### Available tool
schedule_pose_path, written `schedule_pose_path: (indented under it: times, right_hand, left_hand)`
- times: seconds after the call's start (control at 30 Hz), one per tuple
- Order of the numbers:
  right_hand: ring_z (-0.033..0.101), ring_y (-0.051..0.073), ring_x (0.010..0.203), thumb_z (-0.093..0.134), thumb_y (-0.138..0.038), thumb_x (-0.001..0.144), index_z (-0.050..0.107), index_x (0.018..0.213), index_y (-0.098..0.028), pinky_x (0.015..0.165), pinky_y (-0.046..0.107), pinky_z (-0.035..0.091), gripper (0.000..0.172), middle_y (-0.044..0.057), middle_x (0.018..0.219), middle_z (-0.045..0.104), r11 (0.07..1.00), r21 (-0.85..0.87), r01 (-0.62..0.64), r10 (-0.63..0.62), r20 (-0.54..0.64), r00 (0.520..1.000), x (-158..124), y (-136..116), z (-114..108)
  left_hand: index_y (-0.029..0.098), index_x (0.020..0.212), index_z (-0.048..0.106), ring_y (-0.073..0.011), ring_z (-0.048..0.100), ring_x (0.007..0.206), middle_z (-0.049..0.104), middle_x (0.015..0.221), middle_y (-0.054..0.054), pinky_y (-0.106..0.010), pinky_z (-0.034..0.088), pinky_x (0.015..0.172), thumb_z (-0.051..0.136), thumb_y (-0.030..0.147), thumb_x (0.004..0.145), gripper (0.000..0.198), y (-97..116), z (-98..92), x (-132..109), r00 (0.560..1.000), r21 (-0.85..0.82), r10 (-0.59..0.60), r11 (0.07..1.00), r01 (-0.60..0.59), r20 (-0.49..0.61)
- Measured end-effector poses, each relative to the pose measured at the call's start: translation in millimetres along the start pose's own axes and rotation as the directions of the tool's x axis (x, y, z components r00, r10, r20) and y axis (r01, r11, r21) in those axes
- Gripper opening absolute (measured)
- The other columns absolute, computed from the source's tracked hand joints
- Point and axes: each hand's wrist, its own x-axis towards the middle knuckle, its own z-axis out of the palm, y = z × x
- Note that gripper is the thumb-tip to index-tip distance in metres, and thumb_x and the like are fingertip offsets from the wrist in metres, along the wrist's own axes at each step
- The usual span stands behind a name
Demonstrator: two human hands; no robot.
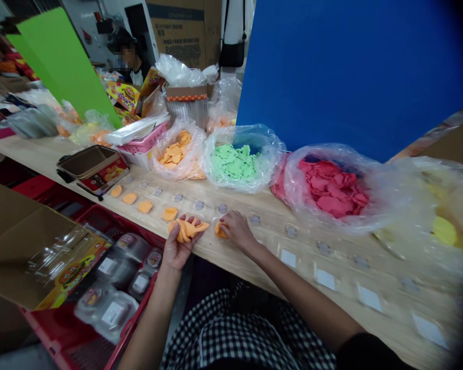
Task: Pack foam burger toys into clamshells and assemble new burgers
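Cupped at the table's front edge, my left hand (pixel 181 244) holds a pile of orange pieces (pixel 187 229). To its right, the fingers of my right hand (pixel 237 230) are closed on a single orange piece (pixel 220 230) low over the table. Several flat orange pieces, one of them an orange piece (pixel 145 206), lie in a row of clear trays to the left. Farther right, the trays show white squares, such as a white square (pixel 325 278). Behind the row stand open plastic bags of orange pieces (pixel 174 151), green pieces (pixel 235 162) and red pieces (pixel 334 187).
A bag with yellow pieces (pixel 443 230) is at the right. A brown container (pixel 90 167) stands at the table's left. Below it, a red crate (pixel 125 339) holds clear packages beside a cardboard box (pixel 15 231). A blue panel (pixel 355 72) rises behind; a person (pixel 133 64) is in the background.
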Motion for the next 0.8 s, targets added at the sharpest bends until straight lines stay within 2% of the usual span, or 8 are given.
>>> schedule_pose_path:
  times: [0.1, 0.2, 0.33, 0.43, 0.53, 0.67, 0.73, 0.8]
  right_hand:
    - [0.046, 0.021, 0.089, 0.054, -0.019, 0.079, 0.063, 0.085, -0.020, 0.073, 0.032, 0.033, 0.010, 0.007, 0.090, 0.056, 0.993, -0.098, 0.064, -0.068, -0.039, 0.997, -3, 1, -2]
    - [0.047, 0.020, 0.089, 0.051, -0.027, 0.082, 0.062, 0.089, -0.021, 0.075, 0.032, 0.034, 0.014, 0.006, 0.088, 0.055, 0.995, 0.003, 0.098, -0.097, -0.085, 0.992, -6, -1, -8]
    - [0.044, 0.022, 0.100, 0.057, -0.041, 0.077, 0.056, 0.106, -0.025, 0.082, 0.035, 0.033, 0.033, 0.007, 0.106, 0.052, 0.963, 0.134, 0.235, -0.218, -0.126, 0.968, -12, -14, -24]
    - [0.045, 0.021, 0.098, 0.054, -0.039, 0.079, 0.061, 0.095, -0.026, 0.083, 0.037, 0.031, 0.021, 0.005, 0.103, 0.055, 0.940, 0.174, 0.292, -0.275, -0.115, 0.954, -18, -20, -36]
    - [0.050, 0.018, 0.088, 0.050, -0.035, 0.082, 0.061, 0.085, -0.022, 0.080, 0.035, 0.035, 0.017, 0.003, 0.089, 0.059, 0.901, 0.388, 0.196, -0.136, -0.177, 0.975, -20, -12, -43]
    - [0.052, 0.014, 0.067, 0.050, -0.039, 0.080, 0.055, 0.083, -0.018, 0.062, 0.027, 0.041, 0.022, 0.000, 0.073, 0.057, 0.646, 0.761, -0.056, 0.194, -0.092, 0.977, -25, 18, -53]
    - [0.051, 0.012, 0.063, 0.052, -0.040, 0.077, 0.054, 0.082, -0.017, 0.058, 0.025, 0.040, 0.024, -0.001, 0.070, 0.056, 0.597, 0.791, -0.135, 0.261, -0.032, 0.965, -31, 35, -59]
    - [0.051, 0.012, 0.061, 0.053, -0.040, 0.075, 0.054, 0.081, -0.016, 0.056, 0.024, 0.039, 0.024, -0.001, 0.070, 0.056, 0.633, 0.750, -0.192, 0.276, 0.012, 0.961, -40, 49, -63]
  left_hand:
    - [0.017, 0.101, 0.056, -0.0281, 0.051, 0.108, 0.061, 0.104, -0.009, -0.051, 0.038, 0.093, 0.050, 0.024, 0.081, 0.022, 0, 1.3, 1, 1.000, -0.009, -0.007, 1.000, 0.007, 0.009]
    - [0.017, 0.102, 0.055, -0.0273, 0.050, 0.109, 0.061, 0.104, -0.009, -0.051, 0.038, 0.093, 0.050, 0.024, 0.081, 0.023, -3, 4.2, 2, 0.999, -0.032, -0.027, 0.999, 0.027, 0.023]
    - [0.017, 0.103, 0.055, -0.0279, 0.051, 0.108, 0.061, 0.104, -0.009, -0.051, 0.039, 0.091, 0.051, 0.025, 0.081, 0.024, -12, 14.4, 5, 0.996, -0.028, -0.076, 0.997, 0.077, 0.035]
    - [0.016, 0.104, 0.055, -0.0264, 0.054, 0.103, 0.061, 0.104, -0.009, -0.053, 0.039, 0.091, 0.050, 0.026, 0.081, 0.025, -23, 25.9, 7, 0.990, -0.003, -0.141, 0.990, 0.141, 0.020]
    - [0.016, 0.101, 0.056, -0.0263, 0.056, 0.101, 0.063, 0.101, -0.009, -0.059, 0.034, 0.091, 0.050, 0.029, 0.081, 0.024, -35, 35.9, 8, 0.978, -0.010, -0.207, 0.978, 0.207, 0.040]
    - [0.016, 0.098, 0.057, -0.0306, 0.053, 0.105, 0.063, 0.100, -0.009, -0.062, 0.032, 0.091, 0.054, 0.029, 0.079, 0.023, -46, 41.1, 9, 0.964, -0.015, -0.258, 0.966, 0.260, 0.066]
    - [0.016, 0.098, 0.056, -0.0314, 0.050, 0.108, 0.062, 0.101, -0.009, -0.060, 0.033, 0.091, 0.054, 0.028, 0.079, 0.023, -50, 40.8, 10, 0.963, -0.014, -0.261, 0.965, 0.263, 0.069]
    - [0.016, 0.099, 0.056, -0.0313, 0.049, 0.110, 0.062, 0.102, -0.009, -0.060, 0.033, 0.092, 0.053, 0.028, 0.080, 0.022, -52, 40.2, 11, 0.963, -0.003, -0.261, 0.965, 0.262, 0.069]
